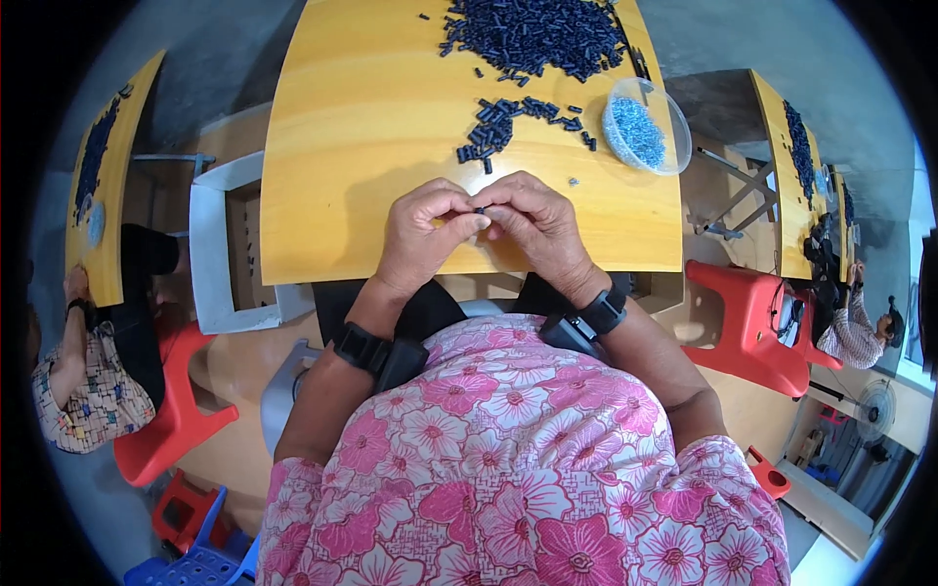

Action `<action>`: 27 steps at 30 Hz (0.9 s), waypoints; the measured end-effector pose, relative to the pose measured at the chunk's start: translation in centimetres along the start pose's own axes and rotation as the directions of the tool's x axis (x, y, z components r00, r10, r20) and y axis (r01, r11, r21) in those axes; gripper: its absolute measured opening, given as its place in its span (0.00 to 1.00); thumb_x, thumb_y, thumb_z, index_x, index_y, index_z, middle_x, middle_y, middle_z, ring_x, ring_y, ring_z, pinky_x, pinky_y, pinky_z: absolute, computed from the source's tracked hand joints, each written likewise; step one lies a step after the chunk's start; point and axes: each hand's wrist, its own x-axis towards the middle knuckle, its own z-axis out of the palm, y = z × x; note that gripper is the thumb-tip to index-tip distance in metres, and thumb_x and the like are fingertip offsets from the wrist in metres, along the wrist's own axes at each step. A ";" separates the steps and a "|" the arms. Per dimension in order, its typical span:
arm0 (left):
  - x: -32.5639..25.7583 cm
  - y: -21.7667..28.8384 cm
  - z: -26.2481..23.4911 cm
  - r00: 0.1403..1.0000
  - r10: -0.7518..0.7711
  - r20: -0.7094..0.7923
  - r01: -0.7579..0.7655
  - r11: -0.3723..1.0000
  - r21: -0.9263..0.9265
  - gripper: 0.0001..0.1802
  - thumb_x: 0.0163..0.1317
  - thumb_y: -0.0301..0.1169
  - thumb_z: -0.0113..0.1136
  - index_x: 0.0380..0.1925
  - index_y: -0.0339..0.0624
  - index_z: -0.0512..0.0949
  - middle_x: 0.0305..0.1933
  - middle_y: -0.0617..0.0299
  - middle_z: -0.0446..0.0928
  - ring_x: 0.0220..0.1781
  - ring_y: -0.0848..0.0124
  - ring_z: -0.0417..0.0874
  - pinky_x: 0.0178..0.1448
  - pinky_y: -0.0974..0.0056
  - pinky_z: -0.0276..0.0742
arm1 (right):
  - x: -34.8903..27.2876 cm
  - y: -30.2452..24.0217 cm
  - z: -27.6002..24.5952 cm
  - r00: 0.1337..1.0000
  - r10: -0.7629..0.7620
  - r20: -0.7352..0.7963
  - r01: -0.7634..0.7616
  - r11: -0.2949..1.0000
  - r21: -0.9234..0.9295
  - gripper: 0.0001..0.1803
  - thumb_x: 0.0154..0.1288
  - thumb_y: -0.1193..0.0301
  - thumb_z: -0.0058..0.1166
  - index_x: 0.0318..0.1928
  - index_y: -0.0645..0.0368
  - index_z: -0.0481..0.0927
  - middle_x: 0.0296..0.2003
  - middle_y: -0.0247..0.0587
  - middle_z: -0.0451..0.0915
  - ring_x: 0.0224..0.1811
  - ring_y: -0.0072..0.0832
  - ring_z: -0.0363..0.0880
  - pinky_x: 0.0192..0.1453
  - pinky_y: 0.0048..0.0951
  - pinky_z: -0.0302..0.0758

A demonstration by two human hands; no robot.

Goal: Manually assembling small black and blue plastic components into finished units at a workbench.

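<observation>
Above the near edge of the yellow wooden table [342, 146], my left hand [418, 234] and my right hand [544, 230] meet fingertip to fingertip. Both are closed in a pinch on a small black cylindrical piece [479, 209], mostly covered by the fingers. Just beyond them lies a loose cluster of similar black pieces [489, 134]. A large heap of black pieces [537, 37] fills the far side. Right of my hands, a clear round bowl [678, 132] holds many tiny light-blue pieces [637, 135]. One tiny pale piece [574, 182] rests on the wood near my right hand.
An open white box [212, 256] stands left of the table, below its top. Red chairs [747, 322] [171, 410] are on both sides. One person [98, 381] sits at a table on the left, another [860, 327] on the far right.
</observation>
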 end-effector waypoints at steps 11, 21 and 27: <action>0.3 0.1 0.1 1.000 0.003 -0.006 -0.004 0.999 -0.034 0.05 0.56 0.22 0.68 0.30 0.33 0.81 0.32 0.61 0.78 0.35 0.76 0.80 0.40 0.71 0.77 | 0.9 -0.2 -1.0 0.965 -0.262 0.014 0.250 0.905 -0.344 0.16 0.58 0.82 0.58 0.45 0.52 0.87 0.30 0.37 0.79 0.31 0.31 0.78 0.40 0.28 0.78; 0.2 0.5 -0.1 1.000 -0.003 0.025 0.003 1.000 -0.004 0.04 0.57 0.20 0.66 0.31 0.34 0.81 0.35 0.59 0.79 0.38 0.73 0.80 0.43 0.70 0.78 | 5.5 -0.5 -8.3 0.972 -0.200 -0.124 -0.061 0.293 -0.954 0.07 0.59 0.74 0.53 0.36 0.56 0.84 0.35 0.45 0.80 0.35 0.44 0.83 0.38 0.40 0.80; 0.2 0.6 0.0 1.000 0.000 0.026 0.000 1.000 -0.021 0.04 0.57 0.20 0.67 0.31 0.34 0.81 0.35 0.59 0.79 0.37 0.73 0.80 0.43 0.70 0.78 | 7.4 0.5 -8.5 0.989 -0.110 -0.103 -0.090 0.117 -0.989 0.07 0.63 0.72 0.54 0.37 0.58 0.84 0.34 0.45 0.80 0.32 0.43 0.83 0.37 0.40 0.81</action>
